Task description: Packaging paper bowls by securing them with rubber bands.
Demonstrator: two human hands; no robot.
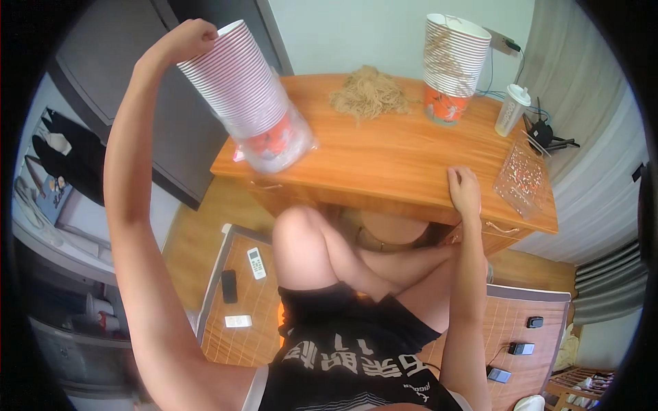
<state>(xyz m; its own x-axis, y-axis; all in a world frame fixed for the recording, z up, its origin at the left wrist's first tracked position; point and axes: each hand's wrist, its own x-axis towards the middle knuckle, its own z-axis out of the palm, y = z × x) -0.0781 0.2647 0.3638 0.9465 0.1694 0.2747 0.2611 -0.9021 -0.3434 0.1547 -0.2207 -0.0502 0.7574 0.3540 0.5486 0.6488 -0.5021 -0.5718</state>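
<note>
My left hand (195, 39), raised at the upper left, is closed on the top rim of a tall stack of paper buckets (236, 79). This stack leans to the left, its white rims nested and its lowest bucket orange and white. Clear plastic wrap (291, 147) surrounds its lower part, over the left end of the wooden desk (370, 161). My right hand (466, 190) lies on the desk's front edge, fingers stretched out and holding nothing. A second bucket stack (452, 68) stands upright at the back right, with tan strands draped over it.
A loose heap of tan strands (370, 92) lies at the desk's back. To the right are a lidded cup (513, 109), a black router (541, 131) and a clear speckled bag (524, 178). A remote (256, 264) and phone (229, 286) lie on the mat below.
</note>
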